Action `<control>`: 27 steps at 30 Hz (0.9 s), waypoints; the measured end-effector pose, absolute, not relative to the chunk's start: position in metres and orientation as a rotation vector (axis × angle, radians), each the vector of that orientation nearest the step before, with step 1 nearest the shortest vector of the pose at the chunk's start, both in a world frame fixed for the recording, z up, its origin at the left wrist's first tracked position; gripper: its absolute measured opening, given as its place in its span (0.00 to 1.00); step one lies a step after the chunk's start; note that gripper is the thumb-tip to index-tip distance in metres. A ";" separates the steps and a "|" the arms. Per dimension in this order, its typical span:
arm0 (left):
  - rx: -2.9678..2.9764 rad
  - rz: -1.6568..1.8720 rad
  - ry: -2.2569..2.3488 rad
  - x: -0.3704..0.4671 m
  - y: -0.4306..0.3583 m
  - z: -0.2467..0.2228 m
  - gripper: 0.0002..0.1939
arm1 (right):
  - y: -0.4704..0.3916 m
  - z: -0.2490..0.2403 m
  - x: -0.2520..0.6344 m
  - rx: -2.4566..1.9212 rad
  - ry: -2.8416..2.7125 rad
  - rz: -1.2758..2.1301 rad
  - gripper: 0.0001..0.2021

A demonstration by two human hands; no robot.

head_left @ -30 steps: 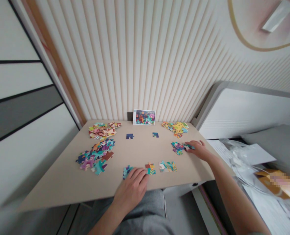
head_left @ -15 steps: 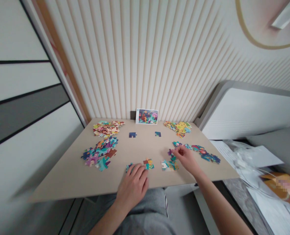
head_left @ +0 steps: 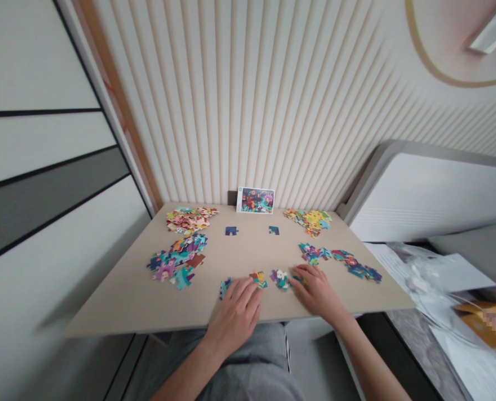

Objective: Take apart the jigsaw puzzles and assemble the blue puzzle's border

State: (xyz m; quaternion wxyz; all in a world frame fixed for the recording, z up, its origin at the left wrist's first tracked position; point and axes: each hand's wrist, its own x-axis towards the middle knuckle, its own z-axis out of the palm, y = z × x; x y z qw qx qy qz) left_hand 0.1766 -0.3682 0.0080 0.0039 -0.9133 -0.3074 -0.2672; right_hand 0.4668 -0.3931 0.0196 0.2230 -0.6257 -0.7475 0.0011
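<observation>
My left hand lies palm down near the table's front edge, fingers stretched over some colourful jigsaw pieces. Blue-teal pieces show on its left, and an orange-and-teal piece sticks out past the fingertips. Farther right, my right hand rests palm down, its fingers spread on a few puzzle pieces and partly covering them. Beside its thumb is a white, purple and teal piece; whether it is joined to the covered ones I cannot tell.
A picture card leans against the ribbed wall. Two dark blue pieces lie apart before it. Heaps of pieces sit left, others right. A bed adjoins on the right.
My right hand has come down and nearer the front edge, from pinching by a purple piece to lying over the pieces. My left hand stays nearly in place. The view has shifted slightly.
</observation>
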 end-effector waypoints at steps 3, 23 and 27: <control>-2.921 -0.782 -0.920 0.193 -0.371 0.016 0.18 | -0.405 0.016 0.480 -1.611 -2.169 0.099 0.23; -2.999 -0.764 -0.896 0.221 -0.365 0.015 0.14 | -0.403 0.014 0.490 -1.514 -2.239 0.119 0.18; -2.996 -0.791 -0.890 0.222 -0.364 0.010 0.15 | -0.394 0.009 0.488 -1.472 -2.234 0.107 0.17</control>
